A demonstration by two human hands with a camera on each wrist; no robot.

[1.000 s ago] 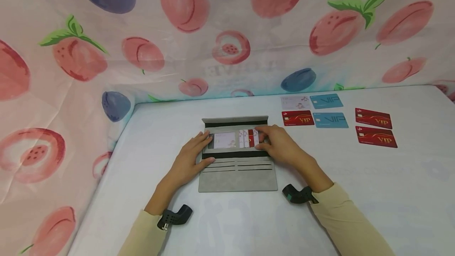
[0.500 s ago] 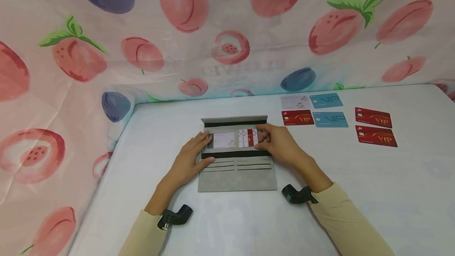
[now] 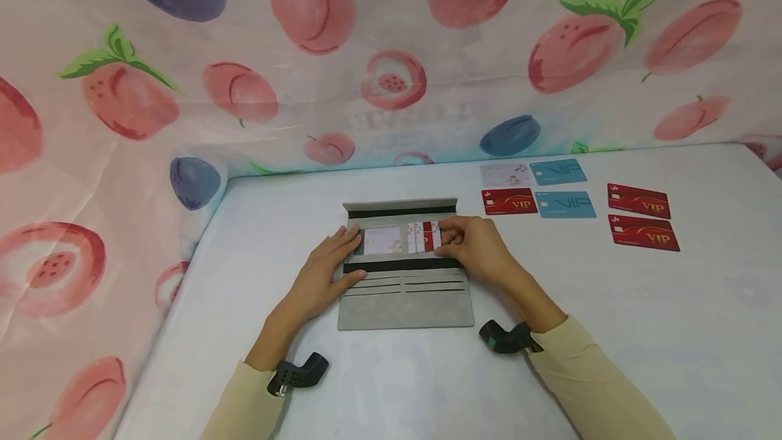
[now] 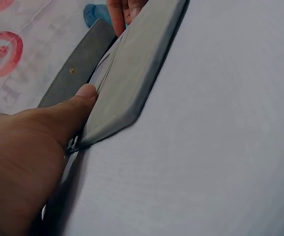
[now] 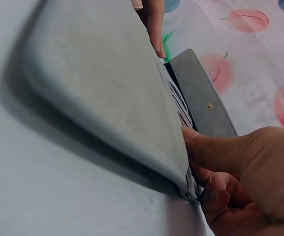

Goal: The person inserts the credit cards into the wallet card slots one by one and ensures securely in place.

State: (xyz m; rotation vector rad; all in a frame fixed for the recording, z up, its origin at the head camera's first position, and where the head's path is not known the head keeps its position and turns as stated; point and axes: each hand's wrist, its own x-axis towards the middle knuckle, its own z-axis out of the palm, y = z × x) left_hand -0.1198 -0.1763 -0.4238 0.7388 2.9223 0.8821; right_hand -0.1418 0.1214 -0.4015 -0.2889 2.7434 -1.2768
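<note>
A grey wallet (image 3: 406, 311) lies unfolded on the white table, its snap flap (image 5: 205, 98) raised at the far side. White floral cards (image 3: 383, 240) and a red card (image 3: 428, 237) show in its inner slots, overlapping on the right half. My left hand (image 3: 324, 273) rests on the wallet's left edge, fingers extended and thumb (image 4: 82, 98) lying over the near part. At the right side, my right hand (image 3: 479, 246) pinches the rightmost white floral card (image 3: 436, 234) between thumb and index finger, other fingers curled beneath. Its far end is hidden by the fingers.
Beyond the right hand lie a white floral card (image 3: 505, 175), a red VIP card (image 3: 510, 202) and two blue VIP cards (image 3: 565, 204). Two more red VIP cards (image 3: 643, 233) lie further right. A fruit-print cloth (image 3: 342, 87) hangs behind the table.
Both hands keep their places on the wallet, the right still at the card's edge. The whole head view has shifted slightly; the cards on the table stay as they were.
</note>
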